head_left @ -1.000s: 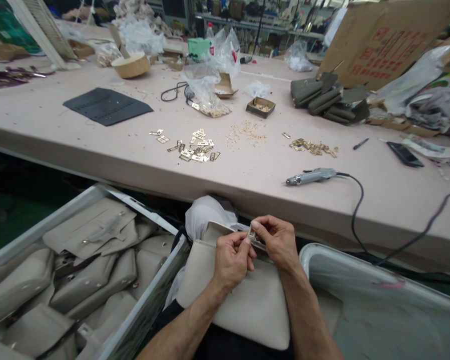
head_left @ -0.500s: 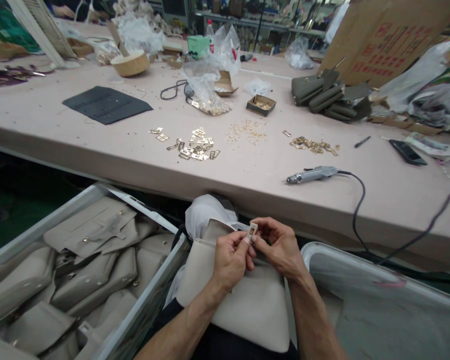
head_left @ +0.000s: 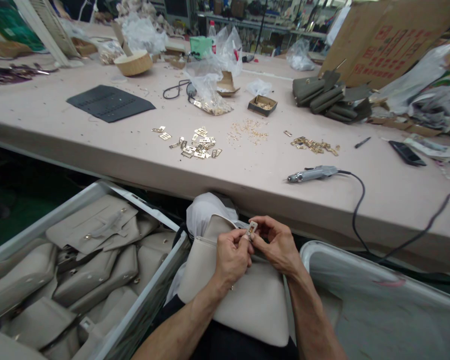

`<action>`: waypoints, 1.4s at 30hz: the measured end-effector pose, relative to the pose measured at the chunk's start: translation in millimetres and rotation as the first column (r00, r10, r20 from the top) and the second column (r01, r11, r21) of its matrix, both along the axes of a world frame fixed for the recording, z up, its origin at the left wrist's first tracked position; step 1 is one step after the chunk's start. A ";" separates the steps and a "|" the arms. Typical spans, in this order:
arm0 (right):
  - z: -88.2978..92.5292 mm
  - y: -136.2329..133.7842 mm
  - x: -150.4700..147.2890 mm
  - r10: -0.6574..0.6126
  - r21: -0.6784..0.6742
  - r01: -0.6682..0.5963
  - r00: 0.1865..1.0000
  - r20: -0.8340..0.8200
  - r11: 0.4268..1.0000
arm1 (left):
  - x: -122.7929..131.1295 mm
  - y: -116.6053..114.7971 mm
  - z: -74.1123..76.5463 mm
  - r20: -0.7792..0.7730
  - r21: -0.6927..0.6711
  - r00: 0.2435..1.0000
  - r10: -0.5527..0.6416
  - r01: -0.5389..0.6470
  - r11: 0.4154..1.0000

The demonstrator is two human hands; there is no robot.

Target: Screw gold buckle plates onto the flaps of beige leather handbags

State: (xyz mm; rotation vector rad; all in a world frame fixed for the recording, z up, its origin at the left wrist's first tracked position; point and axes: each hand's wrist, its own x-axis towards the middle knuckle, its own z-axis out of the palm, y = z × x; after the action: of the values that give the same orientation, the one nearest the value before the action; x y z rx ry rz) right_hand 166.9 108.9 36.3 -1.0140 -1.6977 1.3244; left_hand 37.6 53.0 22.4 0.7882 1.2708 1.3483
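Note:
A beige handbag (head_left: 255, 315) lies across my lap, its flap (head_left: 219, 229) raised toward the table. Above it both hands meet at a small pale tab with a gold rectangular plate (head_left: 251, 229) on it. My left hand (head_left: 232, 255) is closed, thumb and fingers pinching the tab's lower end. My right hand (head_left: 277, 242) pinches the same tab from the right, its fingers partly behind it. Whether the tab joins the bag's flap is hidden by the hands.
On the table lie gold plates (head_left: 198, 145), tiny screws (head_left: 249, 131), gold fittings (head_left: 315, 145) and a corded electric screwdriver (head_left: 311, 174). A white bin (head_left: 149, 205) full of beige bags stands left; another bin (head_left: 390, 285) stands right, below the table edge.
The view has shifted slightly. Both hands stay at the tab, which now tilts a little more to the right; the grip looks the same.

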 end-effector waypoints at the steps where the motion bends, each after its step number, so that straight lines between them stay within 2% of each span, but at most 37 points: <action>1: 0.1 -0.5 0.1 0.007 -0.001 -0.007 1.000 -0.003 1.000 | 0.1 -0.2 -0.3 0.003 -0.002 1.000 0.007 -0.007 1.000; 5: -1.6 -1.6 0.4 0.023 0.003 -0.023 1.000 -0.004 1.000 | 0.2 -0.8 -2.3 0.012 0.004 1.000 0.002 -0.003 1.000; 11: -7.3 0.0 -2.9 -0.055 -0.002 0.055 0.997 0.058 0.998 | 0.1 -3.6 -2.4 -0.010 0.009 1.000 -0.029 0.029 1.000; 16: -4.7 -1.2 -6.3 -0.112 0.052 0.112 0.994 0.004 0.992 | -1.6 -3.8 -1.4 0.007 0.023 1.000 -0.027 0.027 0.999; 20: -1.7 -2.9 -7.2 -0.149 0.085 0.147 0.989 0.006 0.985 | -3.9 -3.5 -6.2 0.001 0.051 0.998 -0.068 0.068 0.996; 24: -1.7 -3.8 -9.4 -0.141 0.078 0.140 0.990 0.010 0.987 | -5.5 -5.8 -9.2 -0.095 0.073 0.990 -0.104 0.112 0.991; 27: -2.3 -4.8 -12.3 -0.131 0.092 0.126 0.990 0.055 0.988 | -6.3 -6.9 -7.8 -0.218 0.099 0.974 -0.067 0.090 0.991; 30: -2.8 -5.1 -14.3 -0.144 0.148 0.130 0.986 0.088 0.980 | -5.1 -7.5 -7.6 -0.229 0.109 0.973 -0.042 0.068 0.992; 33: -3.0 -4.3 -13.0 -0.133 0.148 0.125 0.990 0.043 0.981 | -2.0 -11.2 -8.4 -0.263 0.106 0.964 -0.034 0.064 0.992; 35: -2.3 -4.2 -10.2 -0.107 0.132 0.106 0.994 0.003 0.986 | -1.6 -15.7 -5.2 -0.387 0.195 0.920 0.060 0.018 0.981; 36: -1.6 -4.5 -8.5 -0.094 0.124 0.095 0.995 -0.013 0.988 | -2.9 -18.1 -1.5 -0.457 0.288 0.875 0.163 -0.028 0.957; 38: 0.4 -6.0 -5.5 -0.068 0.108 0.071 0.997 -0.032 0.992 | -9.6 -21.0 10.6 -0.551 0.507 0.730 0.404 -0.091 0.857; 39: 1.5 -6.9 -4.4 -0.052 0.100 0.056 0.998 -0.039 0.993 | -14.7 -21.0 18.2 -0.581 0.593 0.646 0.494 -0.080 0.801; 40: 2.8 -7.9 -3.7 -0.034 0.094 0.038 0.998 -0.048 0.995 | -20.5 -19.9 25.9 -0.621 0.644 0.566 0.543 -0.027 0.765; 42: 5.5 -9.6 -3.5 0.007 0.087 -0.001 0.998 -0.067 0.996 | -31.4 -15.0 38.5 -0.748 0.615 0.444 0.494 0.181 0.768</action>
State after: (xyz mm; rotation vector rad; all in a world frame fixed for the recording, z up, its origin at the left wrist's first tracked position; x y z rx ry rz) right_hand 163.4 99.3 41.8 -0.9066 -1.6926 1.2615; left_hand 6.1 38.0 60.9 2.1444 1.7318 1.5918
